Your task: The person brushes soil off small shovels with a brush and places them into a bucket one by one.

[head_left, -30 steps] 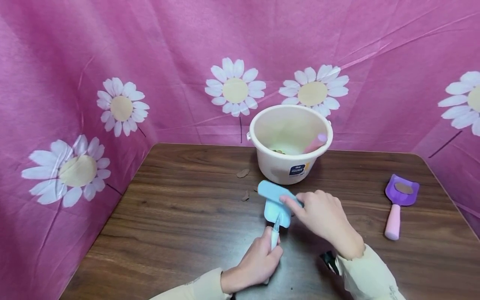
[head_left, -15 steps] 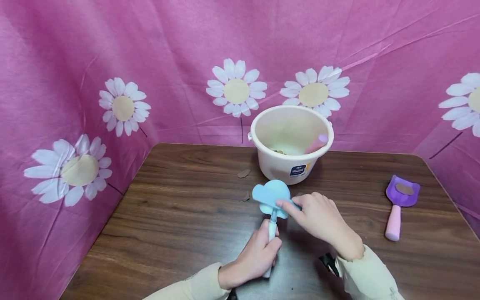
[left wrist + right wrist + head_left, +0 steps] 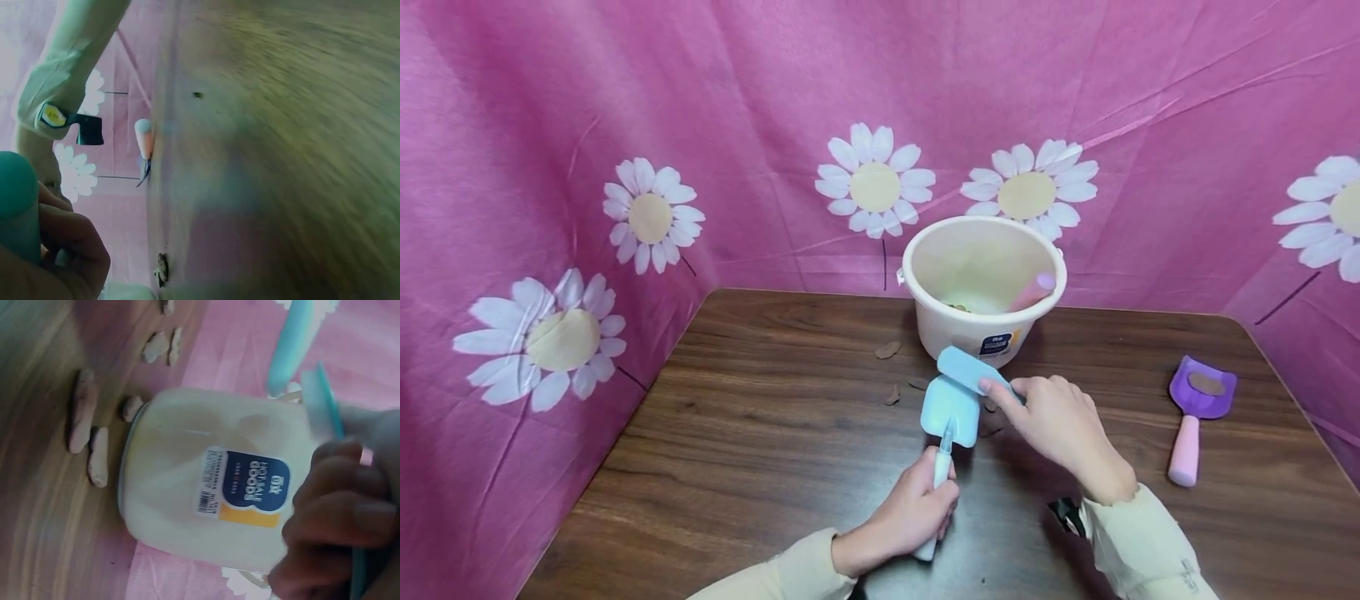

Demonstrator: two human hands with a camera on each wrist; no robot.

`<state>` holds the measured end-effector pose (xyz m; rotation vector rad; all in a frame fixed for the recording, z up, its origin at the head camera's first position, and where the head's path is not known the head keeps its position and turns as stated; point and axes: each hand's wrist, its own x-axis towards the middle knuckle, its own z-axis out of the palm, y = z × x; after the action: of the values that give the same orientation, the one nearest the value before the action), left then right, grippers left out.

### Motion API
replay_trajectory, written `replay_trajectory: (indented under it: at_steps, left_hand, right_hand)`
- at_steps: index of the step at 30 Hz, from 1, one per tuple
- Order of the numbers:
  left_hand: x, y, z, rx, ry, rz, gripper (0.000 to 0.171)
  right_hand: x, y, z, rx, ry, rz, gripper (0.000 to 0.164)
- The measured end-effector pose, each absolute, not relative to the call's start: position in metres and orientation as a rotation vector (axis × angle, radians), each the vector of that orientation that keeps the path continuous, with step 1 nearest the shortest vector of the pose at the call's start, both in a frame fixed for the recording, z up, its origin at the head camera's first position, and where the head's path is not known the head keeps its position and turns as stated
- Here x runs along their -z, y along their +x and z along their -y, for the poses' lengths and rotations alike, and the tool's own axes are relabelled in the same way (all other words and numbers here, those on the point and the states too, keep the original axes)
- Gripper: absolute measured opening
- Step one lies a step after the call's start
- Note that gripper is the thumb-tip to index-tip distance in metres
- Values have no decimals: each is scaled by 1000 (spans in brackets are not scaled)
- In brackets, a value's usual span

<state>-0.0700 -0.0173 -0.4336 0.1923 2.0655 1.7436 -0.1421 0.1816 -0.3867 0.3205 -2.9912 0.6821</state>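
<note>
My left hand (image 3: pixel 910 504) grips the pale handle of a light-blue toy shovel (image 3: pixel 950 408), held above the table with its blade toward the bucket. The handle's teal end (image 3: pixel 15 187) fills the left edge in the left wrist view. My right hand (image 3: pixel 1060 425) holds a flat light-blue tool (image 3: pixel 966 367) by its near end, its long blade over the shovel's far right edge; its exact kind is hidden. Behind both stands a cream bucket (image 3: pixel 951 333) with brown bits low inside. Brown dry leaf pieces (image 3: pixel 887 350) lie beside the bucket and under the tools.
A purple toy shovel (image 3: pixel 1202 396) with a pink handle lies at the right, a brown leaf piece on its blade. A pink handle (image 3: pixel 1033 292) leans inside the bucket. Pink cloth (image 3: pixel 760 150) with daisies rises behind the wooden table (image 3: pixel 722 433).
The shovel tipped forward toward the bucket, then came back. The flat tool swung left across the shovel, then moved right and farther away, uncovering the shovel blade and several leaf pieces.
</note>
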Motion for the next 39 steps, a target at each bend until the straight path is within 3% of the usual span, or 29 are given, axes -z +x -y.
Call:
replay_trajectory:
  at_steps: [7,15,23,32,39]
  left_hand:
    - [428,-78,16,-1998,-53,-1756,19]
    - [420,-79,19,-2057,-50,-1708,20]
    - [418,-75,23,-2031,2,-1694,24]
    - [422,-70,23,-1975,45,-1616,24]
    - [427,-73,23,-1965,30,-1583,23]
  right_hand:
    - [385,-126,-173,-634,751,2863,52]
    - [392,-128,-176,-722,795,2845,51]
    - [411,-143,-191,-1096,714,2924,34]
    - [416,-152,-205,-866,345,2974,54]
    - [411,-150,-206,-710,278,3008,59]
